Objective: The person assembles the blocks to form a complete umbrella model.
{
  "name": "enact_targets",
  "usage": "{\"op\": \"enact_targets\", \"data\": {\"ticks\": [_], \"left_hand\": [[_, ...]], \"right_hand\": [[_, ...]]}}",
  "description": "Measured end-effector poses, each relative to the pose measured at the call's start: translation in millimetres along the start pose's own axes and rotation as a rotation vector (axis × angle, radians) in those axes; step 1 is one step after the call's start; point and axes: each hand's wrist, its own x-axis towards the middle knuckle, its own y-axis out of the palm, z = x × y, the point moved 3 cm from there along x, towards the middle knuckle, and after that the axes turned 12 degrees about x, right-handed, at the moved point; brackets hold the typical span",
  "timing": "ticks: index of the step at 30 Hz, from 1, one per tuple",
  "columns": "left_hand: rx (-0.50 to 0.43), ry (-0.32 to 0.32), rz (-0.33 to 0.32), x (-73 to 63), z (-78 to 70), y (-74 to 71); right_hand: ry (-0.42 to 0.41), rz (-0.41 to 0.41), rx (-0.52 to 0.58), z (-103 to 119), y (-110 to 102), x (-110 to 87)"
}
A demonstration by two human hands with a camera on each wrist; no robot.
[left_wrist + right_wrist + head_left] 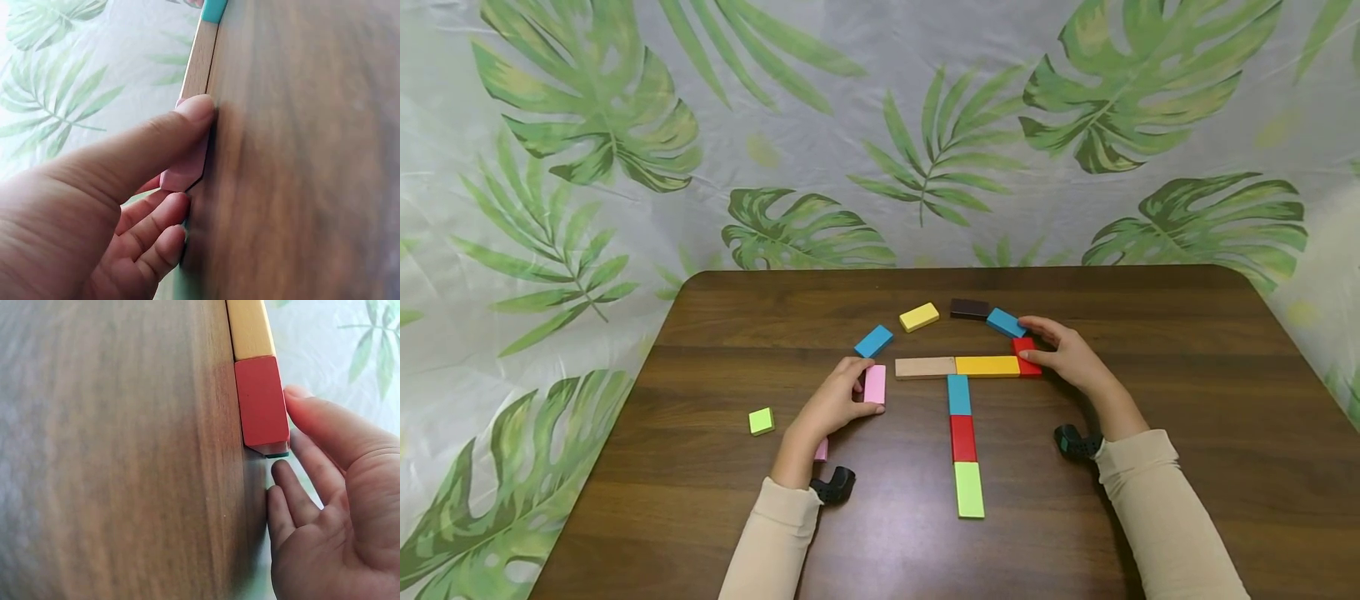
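Note:
My left hand (837, 396) pinches a pink block (875, 385) between thumb and fingers, at the left end of a row. In the left wrist view, the thumb lies across the pink block (187, 167), which is at the tabletop. The row continues with a natural wood block (924, 367), a yellow-orange block (987, 367) and a red block (1026, 367). My right hand (1070, 354) has its thumb at the red block and fingertips by a blue block (1006, 322). Loosely bent fingers show in the right wrist view beside the red block (262, 403).
Below the row run a blue block (959, 395), a red block (962, 438) and a lime block (969, 490). Behind it curve a blue (874, 342), a yellow (919, 317) and a dark block (970, 309). A small lime block (762, 422) lies left; another pink block (822, 450) is partly hidden.

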Motion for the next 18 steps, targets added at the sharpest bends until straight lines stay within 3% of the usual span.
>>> {"op": "enact_targets", "data": {"ticks": [10, 18], "left_hand": [[-0.056, -0.003, 0.067, 7.6, 4.6, -2.9], [-0.041, -0.014, 0.035, 14.7, 4.9, -2.2]], "right_hand": [[0.001, 0.003, 0.006, 0.1, -0.1, 0.2], [-0.004, -0.002, 0.004, 0.3, 0.2, -0.2]]}}
